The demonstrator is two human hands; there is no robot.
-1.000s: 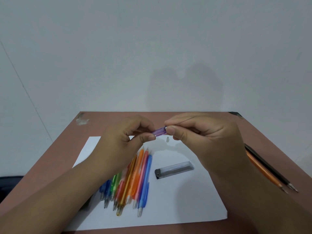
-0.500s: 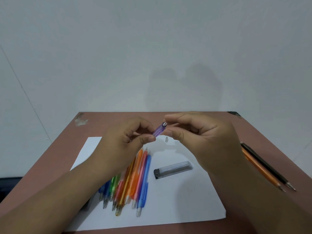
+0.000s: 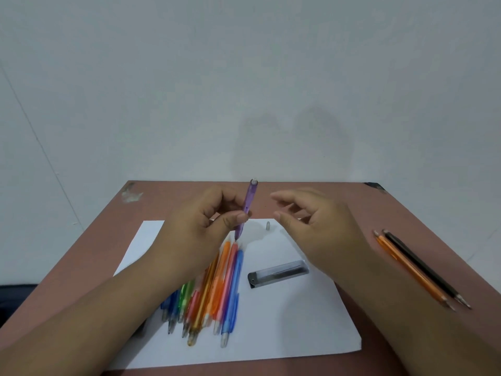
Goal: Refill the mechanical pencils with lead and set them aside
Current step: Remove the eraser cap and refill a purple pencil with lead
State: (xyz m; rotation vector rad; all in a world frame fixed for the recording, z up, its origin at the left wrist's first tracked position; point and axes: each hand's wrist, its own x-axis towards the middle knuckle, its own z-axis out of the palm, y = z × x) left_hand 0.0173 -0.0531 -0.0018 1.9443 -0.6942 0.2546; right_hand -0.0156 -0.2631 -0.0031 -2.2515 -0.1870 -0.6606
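One purple pencil (image 3: 248,210) is pinched mid-barrel by the left hand (image 3: 206,226), tilted above the worktop (image 3: 406,213). Nothing is held by the right hand (image 3: 320,229), its fingers relaxed. Light, slick plastic is judged; mid-barrel grip is advised.

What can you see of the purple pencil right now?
The purple pencil is a slim, translucent purple plastic mechanical pencil. It stands nearly upright, leaning slightly right, its pale top end up and its tip down, over the far ends of the pencils lying on the paper. The left hand pinches its lower barrel between thumb and fingers. The right hand is beside it, apart, not touching. Whether its top is capped or open is too small to tell.
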